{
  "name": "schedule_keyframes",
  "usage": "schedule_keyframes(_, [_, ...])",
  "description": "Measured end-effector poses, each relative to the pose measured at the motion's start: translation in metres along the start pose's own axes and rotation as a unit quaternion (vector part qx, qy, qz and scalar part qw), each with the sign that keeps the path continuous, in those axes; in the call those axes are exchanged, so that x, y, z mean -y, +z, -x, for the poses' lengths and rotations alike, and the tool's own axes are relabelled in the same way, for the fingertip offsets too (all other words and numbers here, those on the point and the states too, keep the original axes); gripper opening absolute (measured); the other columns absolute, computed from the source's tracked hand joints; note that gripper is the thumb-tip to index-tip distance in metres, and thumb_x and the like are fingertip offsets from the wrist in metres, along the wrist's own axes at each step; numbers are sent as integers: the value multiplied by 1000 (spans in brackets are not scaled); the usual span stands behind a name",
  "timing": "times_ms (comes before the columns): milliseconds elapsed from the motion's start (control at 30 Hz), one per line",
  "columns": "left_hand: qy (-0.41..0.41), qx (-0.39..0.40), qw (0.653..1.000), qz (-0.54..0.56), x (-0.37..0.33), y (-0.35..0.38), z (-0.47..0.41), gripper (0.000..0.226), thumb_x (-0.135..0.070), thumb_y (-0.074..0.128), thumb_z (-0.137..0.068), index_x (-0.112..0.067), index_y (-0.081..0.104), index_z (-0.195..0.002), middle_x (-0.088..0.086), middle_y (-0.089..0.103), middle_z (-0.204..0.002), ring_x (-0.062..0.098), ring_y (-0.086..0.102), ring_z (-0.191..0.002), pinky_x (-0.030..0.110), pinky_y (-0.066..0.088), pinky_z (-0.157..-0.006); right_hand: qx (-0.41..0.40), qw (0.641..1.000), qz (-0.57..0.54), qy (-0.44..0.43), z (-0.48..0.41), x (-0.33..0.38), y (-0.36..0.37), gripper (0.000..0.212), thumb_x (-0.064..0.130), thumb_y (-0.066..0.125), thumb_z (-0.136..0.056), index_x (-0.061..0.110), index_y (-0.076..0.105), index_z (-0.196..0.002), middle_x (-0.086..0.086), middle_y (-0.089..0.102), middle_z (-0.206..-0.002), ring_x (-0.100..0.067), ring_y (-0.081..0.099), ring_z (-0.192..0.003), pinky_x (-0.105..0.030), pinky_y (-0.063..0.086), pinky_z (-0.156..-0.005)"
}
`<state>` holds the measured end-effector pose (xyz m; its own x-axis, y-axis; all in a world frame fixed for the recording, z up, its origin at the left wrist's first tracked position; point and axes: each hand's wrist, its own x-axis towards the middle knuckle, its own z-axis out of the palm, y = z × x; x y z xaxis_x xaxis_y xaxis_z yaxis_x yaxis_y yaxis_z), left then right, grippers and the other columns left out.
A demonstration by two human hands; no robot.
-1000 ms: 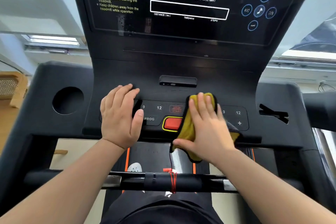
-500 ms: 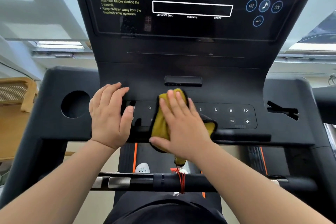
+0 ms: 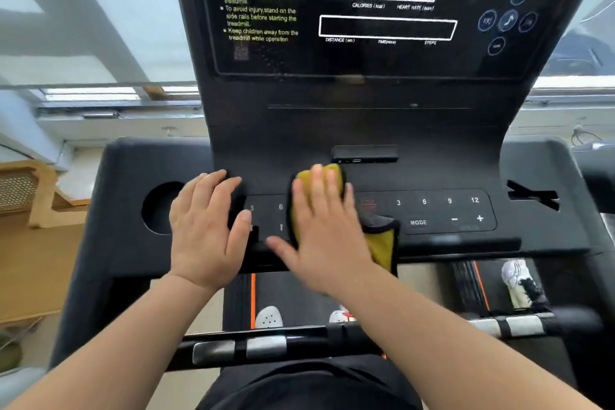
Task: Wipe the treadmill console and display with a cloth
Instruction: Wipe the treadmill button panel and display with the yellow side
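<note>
The black treadmill console [image 3: 432, 176] fills the middle of the view, with a row of touch keys [image 3: 449, 210] along its lower part. Above it rises the dark display panel [image 3: 382, 27] with white boxes and yellow caution text. My right hand [image 3: 322, 230] lies flat on a yellow cloth with a dark edge [image 3: 382, 243] and presses it onto the middle of the key row. The cloth's right corner hangs over the console's front edge. My left hand [image 3: 206, 230] rests palm down on the console's left side, holding nothing.
A round cup hole [image 3: 159, 206] sits left of my left hand. A black handlebar with metal grip sensors [image 3: 266, 343] crosses below my forearms. White shoes [image 3: 269, 316] show on the belt below. A wooden cabinet [image 3: 30, 210] stands at the left, with windows behind.
My right hand slid the cloth left along the key row, uncovering the right-hand number keys and the MODE key. My left hand stayed put. The view shifted and the panel now sits lower in it.
</note>
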<state>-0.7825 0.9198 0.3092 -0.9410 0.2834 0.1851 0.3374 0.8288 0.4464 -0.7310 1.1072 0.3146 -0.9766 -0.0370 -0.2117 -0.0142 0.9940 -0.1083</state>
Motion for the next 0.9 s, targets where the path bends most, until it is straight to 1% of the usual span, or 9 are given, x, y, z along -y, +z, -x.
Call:
schedule_keyframes(100, [-1,10,1000,10,13,-3,2,57,-39,36,-92,-5,59,-131,15,55,-140,39,47,-129,54,34,-110,4,995,-9,-101,-5,24,4,89,71,14,-96,18,2,-166,-11,-14,-173,-29,-18,-158,-55,-4,-127])
schedule_keyframes(167, [0,15,999,29,15,-2,2,58,-38,37,-92,-3,57,-134,16,54,-142,38,47,-129,52,34,-111,1,993,-4,-116,-3,13,6,82,67,13,-98,23,3,-166,-6,-12,-173,-25,-15,-159,-52,-4,-128])
schedule_keyframes(233, [0,18,998,54,16,-2,2,59,-37,37,-92,-3,56,-135,16,53,-144,38,48,-130,53,35,-111,-20,998,11,-52,7,-11,9,81,66,15,-99,21,9,-166,-11,-5,-173,-31,-6,-160,-56,2,-128])
schedule_keyframes(367, [-7,22,993,116,22,-8,3,58,-35,34,-93,-4,56,-138,11,53,-147,30,47,-136,46,33,-115,-51,981,51,179,29,-48,11,85,64,14,-101,6,21,-163,-32,13,-167,-49,14,-155,-64,7,-125])
schedule_keyframes(467, [-6,37,988,152,28,-14,3,59,-34,31,-95,-6,56,-140,8,53,-149,25,46,-138,45,32,-117,-54,971,48,229,22,-37,10,88,62,11,-101,-1,21,-161,-39,15,-163,-54,16,-153,-67,9,-124])
schedule_keyframes(600, [7,33,988,151,38,-23,7,57,-33,32,-95,-6,60,-136,9,56,-146,25,49,-135,44,35,-115,-72,984,37,158,-2,6,14,87,61,19,-100,-2,23,-161,-39,15,-163,-55,13,-153,-67,8,-124])
schedule_keyframes(733, [13,26,993,110,50,-30,4,53,-31,34,-95,-5,66,-128,12,61,-140,30,55,-127,49,41,-109,-63,996,2,55,-18,54,16,85,61,18,-98,7,13,-164,-29,0,-169,-46,-3,-157,-60,-2,-127])
schedule_keyframes(833, [49,48,994,81,54,-25,2,52,-30,35,-94,-2,69,-123,15,64,-136,35,61,-122,54,45,-104,-55,997,-3,-48,-17,68,21,78,58,21,-101,16,11,-166,-15,-1,-173,-33,-6,-160,-53,3,-129])
schedule_keyframes(900, [62,51,994,72,55,-20,4,52,-30,36,-94,-1,70,-121,15,64,-136,36,62,-120,55,46,-101,-59,995,-5,-82,-10,59,24,75,58,25,-102,19,16,-166,-9,4,-174,-27,-1,-161,-51,9,-129])
